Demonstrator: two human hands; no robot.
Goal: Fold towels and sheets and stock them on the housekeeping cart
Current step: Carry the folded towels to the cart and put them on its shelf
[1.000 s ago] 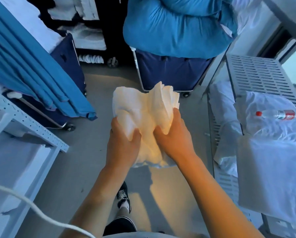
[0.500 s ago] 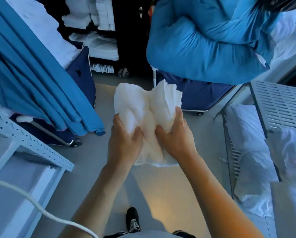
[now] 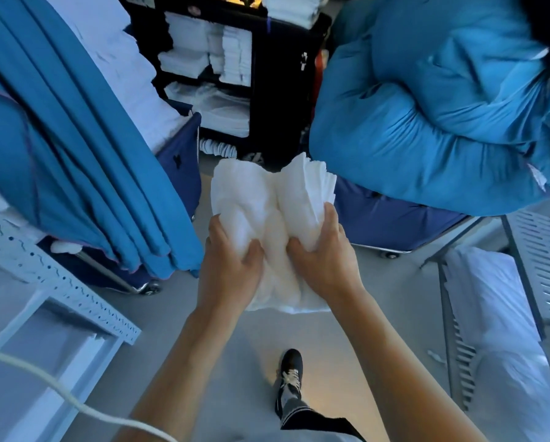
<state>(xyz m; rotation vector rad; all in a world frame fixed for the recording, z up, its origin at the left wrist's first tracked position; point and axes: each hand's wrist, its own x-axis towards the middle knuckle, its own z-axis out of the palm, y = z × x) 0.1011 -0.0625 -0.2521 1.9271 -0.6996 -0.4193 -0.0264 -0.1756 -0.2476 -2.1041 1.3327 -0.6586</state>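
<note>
Both hands, left (image 3: 232, 269) and right (image 3: 323, 260), are gripping a bunched white terry towel (image 3: 267, 205) at frame centre, below the black housekeeping cart (image 3: 276, 90).

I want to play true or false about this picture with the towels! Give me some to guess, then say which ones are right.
1. Both hands hold the white towels. True: the left hand and the right hand each grip the bundle.
2. The black cart has nothing in it. False: white stacks fill its shelves.
3. The big bundle at upper right is red. False: it is blue.
4. A black shoe shows on the floor. True.
5. Blue cloth hangs at the left. True.
</note>
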